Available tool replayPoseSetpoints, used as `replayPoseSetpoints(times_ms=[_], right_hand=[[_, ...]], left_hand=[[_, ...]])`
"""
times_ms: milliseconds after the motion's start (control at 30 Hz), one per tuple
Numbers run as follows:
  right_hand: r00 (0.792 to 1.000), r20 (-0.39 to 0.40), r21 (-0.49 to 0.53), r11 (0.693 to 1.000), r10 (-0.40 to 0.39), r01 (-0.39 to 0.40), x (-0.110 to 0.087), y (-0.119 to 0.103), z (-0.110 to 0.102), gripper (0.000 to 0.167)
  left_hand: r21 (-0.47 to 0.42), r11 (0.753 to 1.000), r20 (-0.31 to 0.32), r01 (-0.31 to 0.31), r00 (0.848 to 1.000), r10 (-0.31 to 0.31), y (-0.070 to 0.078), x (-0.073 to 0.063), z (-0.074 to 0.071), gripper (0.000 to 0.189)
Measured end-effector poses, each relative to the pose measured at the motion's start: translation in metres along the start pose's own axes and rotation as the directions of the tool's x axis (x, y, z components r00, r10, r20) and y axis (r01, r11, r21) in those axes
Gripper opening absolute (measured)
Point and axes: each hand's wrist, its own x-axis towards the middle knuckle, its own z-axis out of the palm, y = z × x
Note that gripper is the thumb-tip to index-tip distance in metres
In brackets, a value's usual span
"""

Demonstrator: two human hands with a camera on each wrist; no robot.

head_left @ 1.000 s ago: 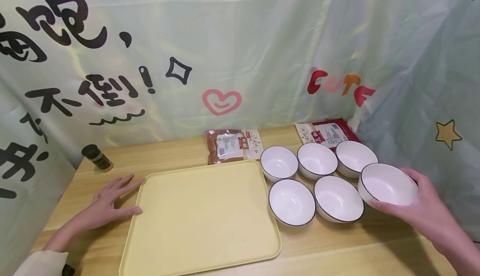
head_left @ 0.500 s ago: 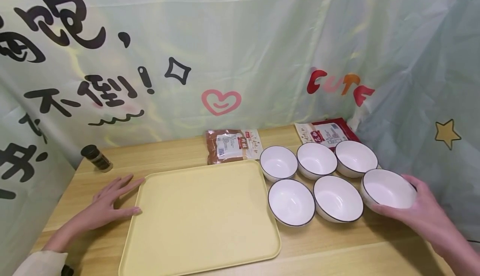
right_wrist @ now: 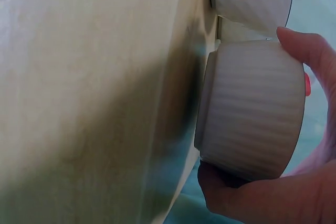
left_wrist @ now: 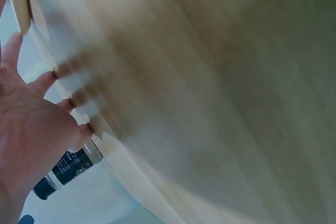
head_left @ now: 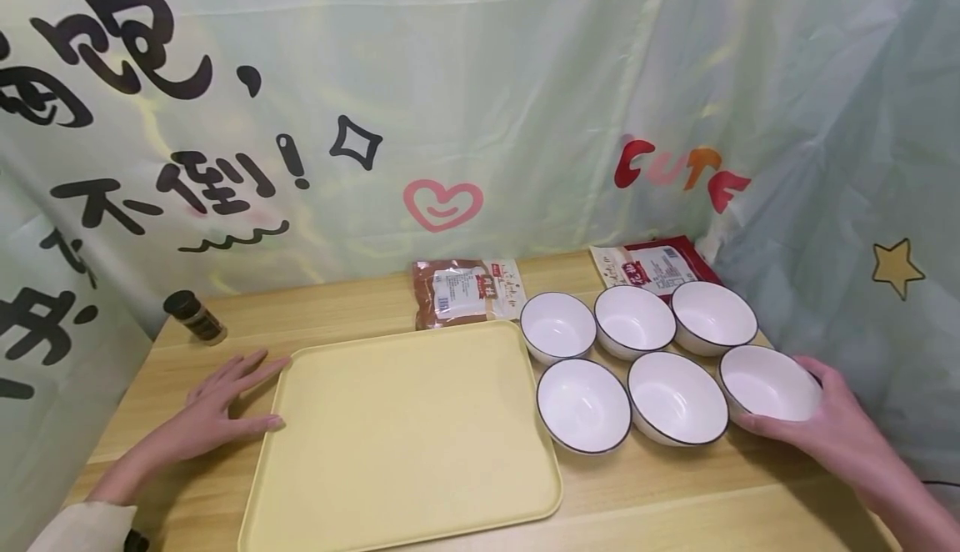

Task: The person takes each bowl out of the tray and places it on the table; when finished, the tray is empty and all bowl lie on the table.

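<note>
My right hand (head_left: pixel 832 419) grips a white bowl (head_left: pixel 771 383) with a thin dark rim at the right end of the front row. Its ribbed outer wall (right_wrist: pixel 252 108) shows in the right wrist view, thumb at one side and a finger at the other, the base close to the table. Beside it in the front row sit a second bowl (head_left: pixel 677 398) and a third bowl (head_left: pixel 583 406). My left hand (head_left: pixel 213 410) rests with spread fingers at the left edge of a pale yellow tray (head_left: pixel 405 435), its fingertips and thumb at the rim.
Behind stands a back row of similar bowls (head_left: pixel 634 321). A brown packet (head_left: pixel 467 292) and a red packet (head_left: pixel 654 264) lie at the back, near the printed curtain (head_left: pixel 480 102). A dark-capped jar (head_left: pixel 195 317) lies tilted on the wooden table (head_left: pixel 352 310) at the left.
My right hand has lowered the bowl towards the table, bringing it level with the front row. The left hand and the tray have stayed where they were.
</note>
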Motion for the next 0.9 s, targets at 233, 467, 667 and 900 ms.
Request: replayPoseSetpoints(times_ms=[233,467,667,900], right_hand=[[1.0,0.008,0.011,1.0,-0.009,0.009,0.0,0.003,0.003,0.112],[0.999,0.037,-0.006,1.0,0.004,-0.004,0.0,0.004,0.004,0.114],[0.995,0.1,-0.002,1.0,0.013,-0.013,0.0,0.007,0.003,0.12],[0.989,0.112,-0.056,0.993,-0.095,0.102,0.001,0.013,0.001,0.119]], left_hand=[[-0.013,1.0,0.005,0.005,1.0,-0.005,-0.002,0.0,0.0,0.089],[0.001,1.0,0.009,0.009,1.0,-0.009,-0.002,0.0,0.001,0.09],[0.013,1.0,0.01,0.002,1.0,-0.002,0.0,0.001,-0.001,0.089],[0.092,0.996,-0.032,-0.009,0.999,0.012,0.006,-0.004,0.0,0.087]])
